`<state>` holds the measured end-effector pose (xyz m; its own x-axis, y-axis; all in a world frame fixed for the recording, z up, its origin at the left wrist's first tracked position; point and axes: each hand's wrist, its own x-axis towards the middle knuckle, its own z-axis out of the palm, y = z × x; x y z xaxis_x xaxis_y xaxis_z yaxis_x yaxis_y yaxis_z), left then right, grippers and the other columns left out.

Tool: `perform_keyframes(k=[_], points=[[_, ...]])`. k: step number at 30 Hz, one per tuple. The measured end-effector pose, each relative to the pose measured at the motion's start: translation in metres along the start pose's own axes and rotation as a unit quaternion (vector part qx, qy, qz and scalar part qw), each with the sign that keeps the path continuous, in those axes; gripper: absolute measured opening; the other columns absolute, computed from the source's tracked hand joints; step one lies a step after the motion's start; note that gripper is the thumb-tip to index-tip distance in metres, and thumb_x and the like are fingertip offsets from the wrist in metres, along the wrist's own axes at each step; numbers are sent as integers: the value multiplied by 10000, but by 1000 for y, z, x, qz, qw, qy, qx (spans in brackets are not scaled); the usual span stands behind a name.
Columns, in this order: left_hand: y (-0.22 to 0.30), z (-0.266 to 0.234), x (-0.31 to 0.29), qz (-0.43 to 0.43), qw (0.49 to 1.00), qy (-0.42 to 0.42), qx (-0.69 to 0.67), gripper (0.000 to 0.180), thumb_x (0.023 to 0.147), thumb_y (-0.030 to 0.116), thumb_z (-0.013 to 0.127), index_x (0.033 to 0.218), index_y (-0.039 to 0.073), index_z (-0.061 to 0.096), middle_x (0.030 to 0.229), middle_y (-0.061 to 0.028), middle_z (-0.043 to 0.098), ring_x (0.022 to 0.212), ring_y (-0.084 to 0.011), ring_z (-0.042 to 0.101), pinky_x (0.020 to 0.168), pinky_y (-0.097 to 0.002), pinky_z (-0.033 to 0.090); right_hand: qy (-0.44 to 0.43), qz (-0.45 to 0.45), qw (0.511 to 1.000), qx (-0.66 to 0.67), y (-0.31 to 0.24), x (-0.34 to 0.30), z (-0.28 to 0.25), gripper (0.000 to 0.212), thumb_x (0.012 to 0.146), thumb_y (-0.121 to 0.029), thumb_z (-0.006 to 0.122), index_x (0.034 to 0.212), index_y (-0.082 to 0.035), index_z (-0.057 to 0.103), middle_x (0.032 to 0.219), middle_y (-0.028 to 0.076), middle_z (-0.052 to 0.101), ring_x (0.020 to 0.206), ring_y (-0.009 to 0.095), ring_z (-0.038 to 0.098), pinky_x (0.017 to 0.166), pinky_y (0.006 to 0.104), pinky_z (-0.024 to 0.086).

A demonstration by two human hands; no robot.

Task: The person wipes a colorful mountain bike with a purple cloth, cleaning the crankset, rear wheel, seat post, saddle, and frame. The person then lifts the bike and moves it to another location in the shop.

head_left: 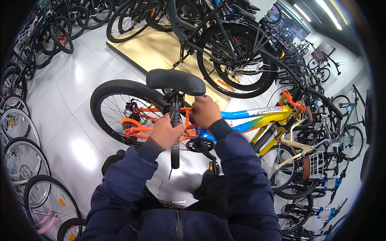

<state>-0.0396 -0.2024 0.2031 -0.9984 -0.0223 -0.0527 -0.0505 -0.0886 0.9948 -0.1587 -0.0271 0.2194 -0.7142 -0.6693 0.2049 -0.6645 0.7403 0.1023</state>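
My left hand [165,131] is closed round a black seatpost [175,150] with scale marks, which hangs upright outside the bike frame. A black saddle [175,81] tops the post, and a thin rod shows below its lower end. Beside the saddle's nose, my right hand [206,111] has its fingers curled together, slightly blurred; whatever they hold is hidden. Behind both hands stands a bike frame [237,115] in orange, blue, green and yellow. Its rear wheel [96,105] is to the left, and the crank with its pedal [214,168] hangs under my right wrist.
A wrench [179,202] lies on the white tiled floor [60,132] by my legs. Beyond the frame, a black bike's wheel [205,76] stands at a wooden platform [140,50]. More bikes line both sides, one with a white basket [317,165].
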Motion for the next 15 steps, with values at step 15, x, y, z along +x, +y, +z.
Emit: perform_keyframes(k=[15], points=[[13,-16,3,17,1000,10,-18,133,852,104,657,903,14,573,723,-51,660,674,-112,616,661,-274,495,-132,-29,984,120,-34,-56,10,252,899,-261,660,972,-31,733,841,135,710,772,286,705,676,404,547]])
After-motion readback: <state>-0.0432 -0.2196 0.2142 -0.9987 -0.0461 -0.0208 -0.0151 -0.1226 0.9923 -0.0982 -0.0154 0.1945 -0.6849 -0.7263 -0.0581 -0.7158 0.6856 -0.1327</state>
